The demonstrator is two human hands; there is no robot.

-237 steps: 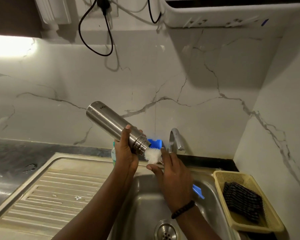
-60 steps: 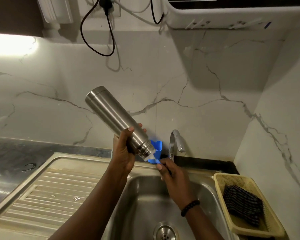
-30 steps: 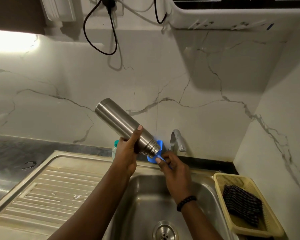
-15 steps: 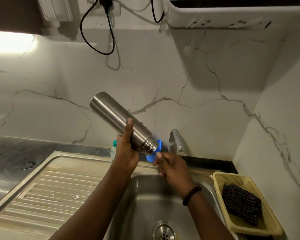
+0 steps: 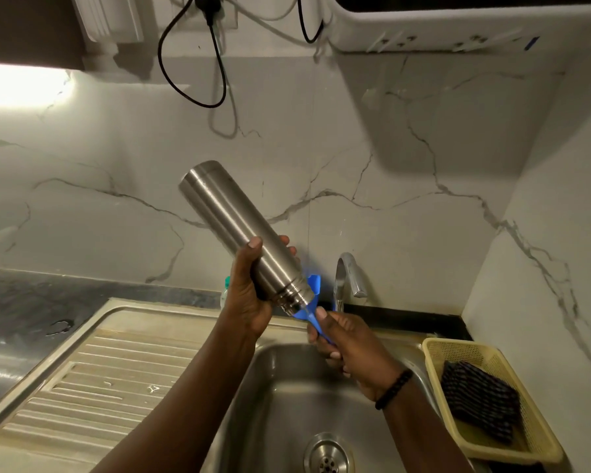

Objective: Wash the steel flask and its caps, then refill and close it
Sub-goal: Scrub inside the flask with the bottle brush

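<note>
Head view: left hand [image 5: 249,295] grips tilted flask [image 5: 239,230]; right hand [image 5: 348,343] grips blue brush handle [image 5: 313,319].

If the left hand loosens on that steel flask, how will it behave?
Probably slippery: the steel flask is smooth, polished and being washed. Likely to slide mouth-first, since it tilts down toward the sink. Being a cylinder, it would probably roll. The left hand grips only its lower part.

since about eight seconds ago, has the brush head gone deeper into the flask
Yes. The white bristles that showed outside the flask mouth then are hidden now; only the blue brush handle sticks out, near the tap, in the right hand.
</note>
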